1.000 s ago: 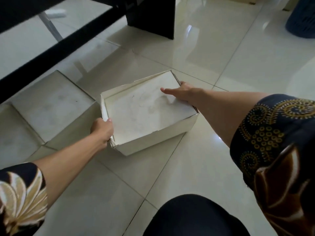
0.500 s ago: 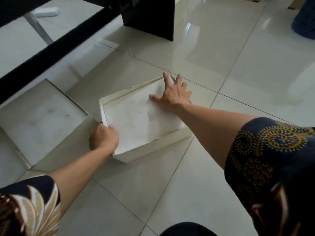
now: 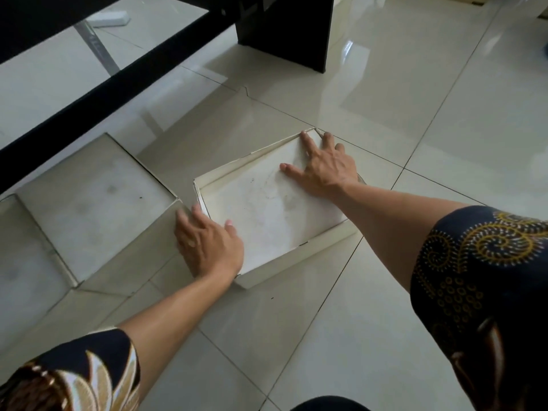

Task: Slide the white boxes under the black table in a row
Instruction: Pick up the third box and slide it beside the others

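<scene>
A flat white box (image 3: 267, 209) lies on the tiled floor in the middle of the view, just outside the black table's edge (image 3: 124, 81). My left hand (image 3: 207, 241) rests on its near left corner, fingers spread over the rim. My right hand (image 3: 323, 167) lies flat on its far right corner, fingers apart. A second white box (image 3: 92, 209) sits to the left, partly under the table's glass top, close beside the first. The corner of another box (image 3: 17, 262) shows at the far left.
The table's black leg (image 3: 284, 28) stands on the floor beyond the box. A white object (image 3: 109, 19) lies on the floor behind the glass. My knee (image 3: 329, 404) shows at the bottom edge. Glossy tiles stretch to the right.
My left hand has loosened from gripping the box's corner to lying spread on it. My right hand has stayed flat on the far corner. The box has shifted toward the neighbouring box.
</scene>
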A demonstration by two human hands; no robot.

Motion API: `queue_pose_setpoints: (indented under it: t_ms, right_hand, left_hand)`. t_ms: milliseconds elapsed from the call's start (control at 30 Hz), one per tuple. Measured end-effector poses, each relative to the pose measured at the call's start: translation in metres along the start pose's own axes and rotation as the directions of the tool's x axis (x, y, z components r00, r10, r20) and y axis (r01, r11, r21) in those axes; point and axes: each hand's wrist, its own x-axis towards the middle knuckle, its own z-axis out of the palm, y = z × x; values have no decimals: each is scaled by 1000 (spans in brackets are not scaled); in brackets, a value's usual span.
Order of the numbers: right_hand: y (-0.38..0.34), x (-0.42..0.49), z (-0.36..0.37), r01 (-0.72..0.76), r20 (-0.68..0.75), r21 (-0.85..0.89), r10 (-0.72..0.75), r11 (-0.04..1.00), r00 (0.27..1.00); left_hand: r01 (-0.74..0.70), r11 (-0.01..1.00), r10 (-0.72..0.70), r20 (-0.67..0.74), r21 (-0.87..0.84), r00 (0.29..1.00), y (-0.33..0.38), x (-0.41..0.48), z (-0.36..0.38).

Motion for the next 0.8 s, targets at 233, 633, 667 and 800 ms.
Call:
queue_pose_setpoints:
  t_ms: [233, 633, 667, 800]
  right_hand:
    - [-3, -3, 2, -21, -13, -21, 21, 1000, 1000]
    - [-4, -13, -1, -466, 8, 110, 468, 878, 883]
    - [-7, -15, -2, -478, 20, 118, 480, 870, 877]
    - [-25, -21, -5, -501, 67, 117, 496, 858, 866]
  left_hand:
    - [-718, 689, 662, 316, 102, 680, 11, -51, 14]
    - [-742, 551, 627, 398, 381, 670, 13, 61, -6]
    - [-732, 541, 611, 404, 415, 681, 12, 70, -9]
    - [-691, 499, 541, 435, 522, 720, 8, 91, -18]
